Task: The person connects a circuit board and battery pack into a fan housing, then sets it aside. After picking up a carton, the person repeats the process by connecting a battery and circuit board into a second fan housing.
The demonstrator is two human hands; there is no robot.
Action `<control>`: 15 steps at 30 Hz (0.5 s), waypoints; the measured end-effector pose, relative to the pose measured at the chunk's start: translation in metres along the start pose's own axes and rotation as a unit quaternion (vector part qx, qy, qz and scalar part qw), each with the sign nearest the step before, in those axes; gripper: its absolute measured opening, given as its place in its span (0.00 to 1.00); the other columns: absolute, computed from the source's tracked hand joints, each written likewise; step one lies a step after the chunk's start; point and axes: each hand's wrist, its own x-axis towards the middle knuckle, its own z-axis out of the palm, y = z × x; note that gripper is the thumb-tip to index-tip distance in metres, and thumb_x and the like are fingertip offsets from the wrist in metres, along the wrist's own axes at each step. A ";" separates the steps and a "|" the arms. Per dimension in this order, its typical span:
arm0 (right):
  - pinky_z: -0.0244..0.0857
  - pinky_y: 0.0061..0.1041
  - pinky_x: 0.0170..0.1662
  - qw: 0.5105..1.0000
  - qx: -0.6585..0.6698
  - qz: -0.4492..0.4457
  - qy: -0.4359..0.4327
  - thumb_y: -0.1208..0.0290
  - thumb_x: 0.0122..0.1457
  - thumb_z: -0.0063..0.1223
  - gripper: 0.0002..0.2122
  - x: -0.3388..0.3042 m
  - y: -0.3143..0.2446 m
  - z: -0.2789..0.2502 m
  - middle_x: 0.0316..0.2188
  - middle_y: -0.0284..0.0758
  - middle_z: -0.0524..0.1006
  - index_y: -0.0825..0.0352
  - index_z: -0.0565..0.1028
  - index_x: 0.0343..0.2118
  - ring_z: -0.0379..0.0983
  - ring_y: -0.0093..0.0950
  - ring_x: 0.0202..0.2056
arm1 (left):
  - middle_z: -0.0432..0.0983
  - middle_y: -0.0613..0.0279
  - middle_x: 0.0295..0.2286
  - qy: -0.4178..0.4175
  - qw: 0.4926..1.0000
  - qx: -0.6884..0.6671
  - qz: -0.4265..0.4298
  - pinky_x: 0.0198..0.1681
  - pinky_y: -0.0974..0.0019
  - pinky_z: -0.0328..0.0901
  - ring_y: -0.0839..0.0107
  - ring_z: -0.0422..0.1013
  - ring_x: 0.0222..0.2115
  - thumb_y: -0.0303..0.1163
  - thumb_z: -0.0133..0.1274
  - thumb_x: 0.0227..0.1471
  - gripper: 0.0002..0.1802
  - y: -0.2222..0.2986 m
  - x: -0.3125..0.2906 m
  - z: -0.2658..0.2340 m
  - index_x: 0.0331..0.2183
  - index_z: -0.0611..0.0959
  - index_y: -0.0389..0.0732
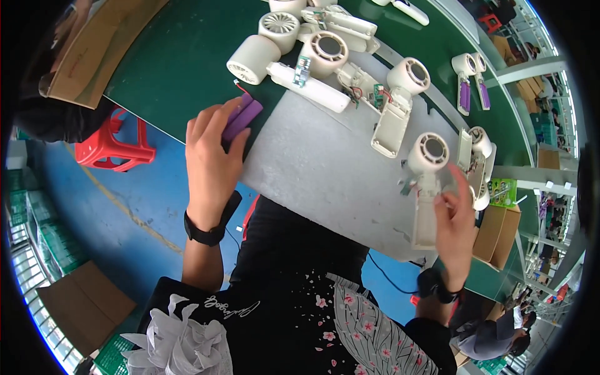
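A purple two-cell battery pack (pixel 242 120) with a red wire and a small white plug lies at the left border of the grey mat. My left hand (pixel 212 159) grips it between thumb and fingers. On the mat's right side is a white handheld fan (pixel 425 215) with its handle shell open, showing a hollow compartment. Its round head points away from me, and a small circuit board hangs beside its neck. My right hand (pixel 456 234) pinches the handle's right edge; the fingertips are slightly blurred.
Several white fan bodies (pixel 325 53) crowd the far side of the grey mat (pixel 312 150), one with an open handle (pixel 392 128). Two fans with purple batteries (pixel 464 94) lie at the far right. A cardboard box (pixel 497 234) stands right; a red stool (pixel 115 144) is left.
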 end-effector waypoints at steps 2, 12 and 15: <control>0.60 0.22 0.26 0.998 0.005 0.055 -0.010 0.80 0.59 0.46 0.22 -0.022 -0.002 0.011 0.24 0.35 0.73 0.66 0.62 0.58 0.65 0.18 0.22 | 0.76 0.57 0.39 0.009 0.996 -0.068 -0.052 0.43 0.66 0.66 0.62 0.71 0.38 0.25 0.60 0.46 0.21 -0.003 -0.002 -0.003 0.45 0.79 0.39; 0.66 0.21 0.30 0.937 0.345 0.031 0.040 0.68 0.59 0.53 0.21 -0.063 0.021 0.018 0.28 0.36 0.75 0.71 0.65 0.53 0.70 0.21 0.25 | 0.77 0.51 0.37 -0.122 0.925 -0.350 0.077 0.41 0.63 0.69 0.62 0.75 0.37 0.25 0.62 0.44 0.21 0.125 -0.026 -0.002 0.44 0.79 0.37; 0.64 0.19 0.30 0.860 0.500 -0.021 0.098 0.59 0.62 0.50 0.21 -0.063 0.012 0.051 0.33 0.37 0.73 0.74 0.66 0.47 0.69 0.21 0.28 | 0.71 0.48 0.45 -0.255 0.833 -0.425 0.247 0.52 0.53 0.61 0.51 0.68 0.48 0.21 0.61 0.40 0.26 0.168 -0.040 0.030 0.46 0.77 0.38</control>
